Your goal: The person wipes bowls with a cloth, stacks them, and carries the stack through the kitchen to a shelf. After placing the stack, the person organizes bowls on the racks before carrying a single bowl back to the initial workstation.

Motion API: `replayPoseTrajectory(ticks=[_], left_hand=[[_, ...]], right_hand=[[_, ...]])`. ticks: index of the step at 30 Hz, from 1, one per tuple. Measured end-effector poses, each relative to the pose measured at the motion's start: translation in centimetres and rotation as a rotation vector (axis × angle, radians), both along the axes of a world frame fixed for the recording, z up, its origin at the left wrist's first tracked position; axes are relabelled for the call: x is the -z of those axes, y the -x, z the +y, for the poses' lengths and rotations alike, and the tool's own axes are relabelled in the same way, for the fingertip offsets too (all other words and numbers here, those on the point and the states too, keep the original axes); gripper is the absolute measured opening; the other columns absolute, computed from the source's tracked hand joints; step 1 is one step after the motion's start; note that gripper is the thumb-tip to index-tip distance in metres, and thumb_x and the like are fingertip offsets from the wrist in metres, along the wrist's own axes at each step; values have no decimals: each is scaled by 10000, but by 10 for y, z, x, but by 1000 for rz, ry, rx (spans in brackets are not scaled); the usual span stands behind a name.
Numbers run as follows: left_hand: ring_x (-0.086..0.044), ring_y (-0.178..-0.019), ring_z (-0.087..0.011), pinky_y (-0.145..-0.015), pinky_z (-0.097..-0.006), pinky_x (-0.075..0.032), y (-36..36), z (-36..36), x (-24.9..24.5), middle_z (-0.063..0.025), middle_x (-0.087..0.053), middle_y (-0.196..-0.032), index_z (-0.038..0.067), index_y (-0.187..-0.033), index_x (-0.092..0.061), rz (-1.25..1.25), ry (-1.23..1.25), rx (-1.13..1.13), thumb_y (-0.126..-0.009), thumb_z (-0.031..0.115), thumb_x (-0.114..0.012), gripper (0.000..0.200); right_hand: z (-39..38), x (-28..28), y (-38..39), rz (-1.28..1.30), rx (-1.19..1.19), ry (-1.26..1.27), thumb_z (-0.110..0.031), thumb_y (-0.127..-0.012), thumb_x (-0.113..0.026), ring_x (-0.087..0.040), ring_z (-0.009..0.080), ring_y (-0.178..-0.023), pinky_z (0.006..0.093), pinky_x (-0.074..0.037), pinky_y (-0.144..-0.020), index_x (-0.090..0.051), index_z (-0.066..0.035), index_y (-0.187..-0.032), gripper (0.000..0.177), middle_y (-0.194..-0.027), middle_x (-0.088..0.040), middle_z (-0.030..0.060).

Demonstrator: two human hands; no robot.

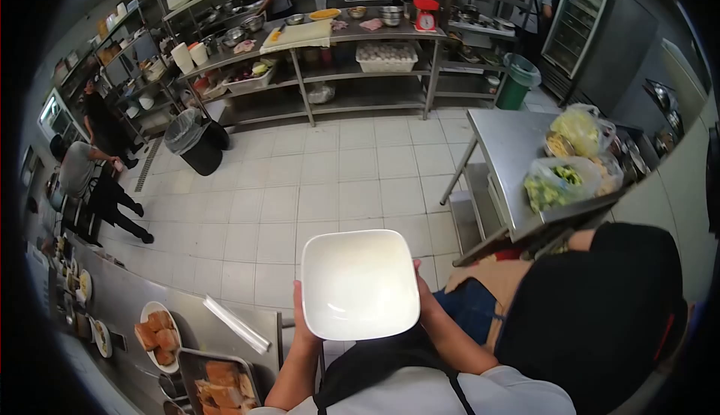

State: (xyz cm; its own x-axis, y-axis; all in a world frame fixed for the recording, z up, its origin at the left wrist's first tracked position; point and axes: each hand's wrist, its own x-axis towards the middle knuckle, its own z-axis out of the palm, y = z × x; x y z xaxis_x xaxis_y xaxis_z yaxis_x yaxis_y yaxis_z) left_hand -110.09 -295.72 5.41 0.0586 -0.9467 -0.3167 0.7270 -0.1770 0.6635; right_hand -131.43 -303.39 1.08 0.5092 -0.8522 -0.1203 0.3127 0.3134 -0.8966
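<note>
A white square bowl [360, 284] with rounded corners is held out in front of my body, over the tiled floor, and its inside looks bare. My left hand [301, 314] grips its left side, with most of the fingers hidden beneath. On the opposite side, my right hand [424, 295] is closed on the bowl's edge. To my left, a steel counter [191, 284] carries a white oval plate [174, 332] of browned bread pieces, a metal tray [251, 374] with more of them, and a white folded strip [236, 323].
A person in black [600, 302] bends close on my right, beside a steel table [499, 149] with bagged vegetables [562, 182]. Across the tiled floor [337, 167] stand a long steel worktable [352, 32], a black bin [196, 145] and a green bin [514, 89]. Other people stand further off.
</note>
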Motion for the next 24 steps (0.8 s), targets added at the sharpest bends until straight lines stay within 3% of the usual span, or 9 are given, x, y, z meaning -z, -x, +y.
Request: replayPoseTrajectory(ticks=[3,6,9,11,15,19,22,23,24], left_hand=[[-560,-1231,-312,-1046,-427,-455,-8,-53,2,-184,-555,-1360,-1,-1439,-429,-66,13,-18,-1022,608,-276,754],[-555,-1236,-314,-1042,-424,-459,-24,-111,12,-182,-566,-1342,-5,-1432,-438,-86,-27,-37,-1023,606,-273,754],[-548,-1246,-315,-1040,-425,-459,-40,-162,20,-178,-561,-1347,3,-1438,-436,-71,-60,-71,-1024,604,-272,748],[-541,-1253,-319,-1042,-431,-455,-58,-186,23,-177,-548,-1366,12,-1449,-427,-31,-77,-111,-1024,601,-273,743],[-529,-1268,-330,-1054,-446,-446,-88,-231,24,-178,-524,-1401,27,-1471,-402,59,-60,-267,-1023,598,-278,736],[-529,-1271,-334,-1072,-456,-434,-121,-278,11,-189,-517,-1405,29,-1480,-386,58,-17,-353,-1027,587,-282,726],[-532,-1265,-342,-1065,-485,-449,-154,-320,27,-166,-503,-1432,68,-1466,-415,-29,-106,-340,-972,684,-326,795],[-556,-1242,-317,-1051,-460,-465,-168,-332,48,-165,-547,-1385,47,-1438,-450,-61,-140,-355,-988,649,-357,758],[-604,-1177,-233,-979,-381,-521,-176,-351,39,-143,-574,-1340,40,-1452,-421,-45,-151,-366,-1059,483,-344,597]], right_hand=[[-49,16,-6,-18,24,-70,-681,-989,-154,-542,240,-1228,358,-453,-1027,-389,-1,-1452,856,-1334,-557,169],[-101,11,-24,-58,17,-180,-691,-981,-151,-536,241,-1236,355,-448,-1024,-403,10,-1434,872,-1337,-554,171],[-157,29,-44,48,-5,29,-720,-965,-142,-518,253,-1262,357,-424,-1043,-379,16,-1452,913,-1352,-541,178],[-191,33,-61,62,-80,29,-749,-949,-122,-451,274,-1326,372,-348,-1103,-337,15,-1477,953,-1400,-487,198],[-268,-4,-100,95,-247,136,-741,-957,-107,-385,286,-1376,385,-269,-1151,-315,16,-1488,948,-1443,-441,202],[-330,-9,-146,126,-288,146,-683,-994,-121,-412,271,-1356,385,-288,-1143,-337,11,-1481,874,-1432,-465,182],[-375,-2,-180,193,-328,-76,-619,-1028,-151,-448,255,-1329,387,-314,-1133,-366,1,-1467,791,-1422,-488,163],[-393,-7,-187,234,-361,-227,-593,-1040,-163,-461,250,-1318,388,-326,-1130,-378,-4,-1462,756,-1418,-496,155],[-414,-5,-201,266,-334,-295,-594,-1039,-161,-462,250,-1317,389,-328,-1128,-378,-4,-1462,757,-1417,-496,156]])
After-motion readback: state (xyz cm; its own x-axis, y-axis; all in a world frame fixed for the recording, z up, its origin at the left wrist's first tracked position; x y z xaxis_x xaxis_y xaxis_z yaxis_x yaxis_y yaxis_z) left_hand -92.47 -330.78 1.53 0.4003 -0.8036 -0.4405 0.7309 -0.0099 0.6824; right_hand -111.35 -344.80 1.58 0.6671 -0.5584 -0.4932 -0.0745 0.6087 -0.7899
